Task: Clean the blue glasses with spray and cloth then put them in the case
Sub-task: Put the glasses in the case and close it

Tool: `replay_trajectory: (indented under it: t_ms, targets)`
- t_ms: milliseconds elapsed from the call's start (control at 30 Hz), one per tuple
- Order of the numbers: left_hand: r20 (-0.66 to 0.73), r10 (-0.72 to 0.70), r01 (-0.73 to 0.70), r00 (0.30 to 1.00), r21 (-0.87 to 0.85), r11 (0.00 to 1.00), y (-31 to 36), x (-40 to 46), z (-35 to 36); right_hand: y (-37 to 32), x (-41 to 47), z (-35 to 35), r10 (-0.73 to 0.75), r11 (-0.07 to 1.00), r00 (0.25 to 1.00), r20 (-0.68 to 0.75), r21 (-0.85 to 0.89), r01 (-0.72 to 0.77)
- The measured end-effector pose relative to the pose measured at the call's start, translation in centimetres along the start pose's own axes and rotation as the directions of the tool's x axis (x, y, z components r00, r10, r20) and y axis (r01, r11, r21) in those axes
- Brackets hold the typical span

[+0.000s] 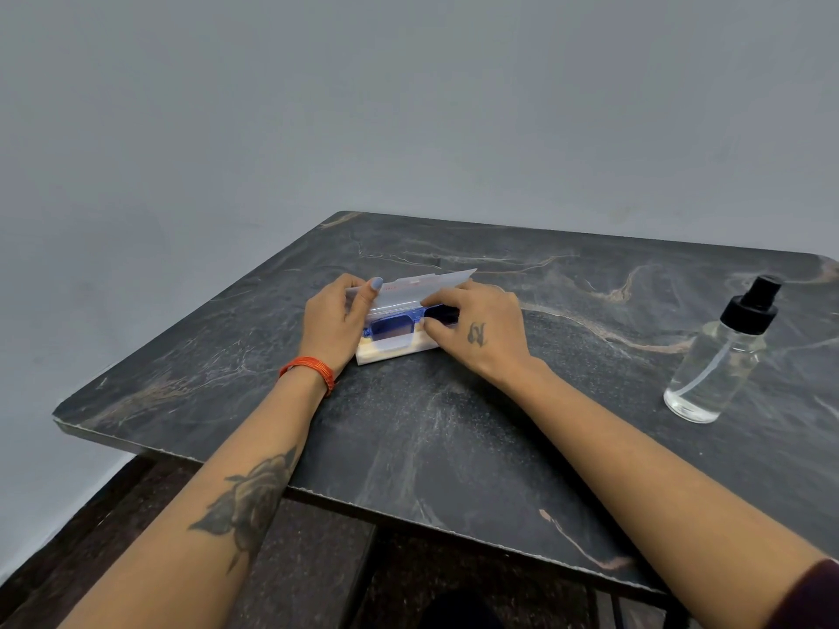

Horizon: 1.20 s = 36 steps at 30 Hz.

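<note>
The case (399, 345) is steadied and its flap held up by the left hand (333, 322); the glasses (399, 322) are pinched by the right hand (481, 331) for seating inside.

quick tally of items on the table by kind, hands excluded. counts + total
Blue glasses: 1, lying in the case
Clear plastic case: 1, flap open
Spray bottle: 1, clear with black pump, upright at the table's right side
Total: 3
No cloth can be made out.
</note>
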<state>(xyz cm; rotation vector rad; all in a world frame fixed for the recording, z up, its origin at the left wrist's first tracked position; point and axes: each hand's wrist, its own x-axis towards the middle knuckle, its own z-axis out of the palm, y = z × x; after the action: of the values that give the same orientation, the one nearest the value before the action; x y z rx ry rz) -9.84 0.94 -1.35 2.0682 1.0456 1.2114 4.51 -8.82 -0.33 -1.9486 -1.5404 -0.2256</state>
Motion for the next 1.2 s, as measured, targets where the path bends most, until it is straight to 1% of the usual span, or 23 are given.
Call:
replay_trajectory:
  t_ms: [133,267,367,567,700,800,900,1000,1100,1133,1200]
  targets:
    - [-0.002,0.001,-0.001,1.000,-0.001,1.000,0.0,0.0,0.0,0.3,0.1,0.3,-0.025,1.000,1.000,0.001,-0.016,0.025]
    - [-0.006,0.004,-0.004,1.000,-0.005,1.000,-0.1,0.0,0.1,0.3,0.0,0.5,-0.059,0.998,0.998,0.005,0.018,0.059]
    - [-0.014,0.004,-0.004,1.000,-0.001,1.000,0.0,0.0,0.0,0.2,-0.1,0.4,-0.062,0.998,0.998,0.014,0.004,0.062]
    - [-0.013,-0.008,0.008,1.000,0.000,1.000,-0.1,0.0,0.0,0.6,0.2,-0.5,-0.050,0.997,0.991,0.121,0.064,0.042]
    - [-0.011,-0.015,0.015,1.000,-0.007,1.000,-0.1,-0.1,0.0,1.0,0.3,-1.0,-0.082,0.996,0.978,0.193,0.049,0.074]
    - [-0.018,0.004,-0.004,1.000,0.017,1.000,0.0,-0.2,0.0,1.3,0.3,-0.8,-0.083,0.991,0.974,0.210,0.116,0.060]
    - [-0.013,0.026,-0.026,1.000,0.030,0.999,0.1,-0.3,-0.1,1.7,0.3,-0.5,-0.066,0.978,0.983,0.169,0.206,0.031]
    - [-0.013,0.067,-0.067,0.998,0.029,0.997,0.1,-0.3,-0.1,2.0,0.5,-0.3,-0.045,0.971,0.994,0.097,0.240,0.020]
    - [-0.018,0.106,-0.106,0.994,0.040,0.994,0.1,-0.4,-0.2,2.0,0.4,-0.7,0.055,0.945,0.997,-0.057,0.324,-0.033]
    - [-0.016,0.120,-0.119,0.993,0.046,0.992,0.1,-0.4,-0.2,2.0,0.4,-0.8,0.072,0.941,0.990,-0.123,0.336,-0.027]
    - [-0.003,0.156,-0.155,0.988,0.063,0.986,0.0,-0.4,-0.2,2.1,0.4,-0.9,0.015,0.957,0.976,-0.218,0.285,0.049]
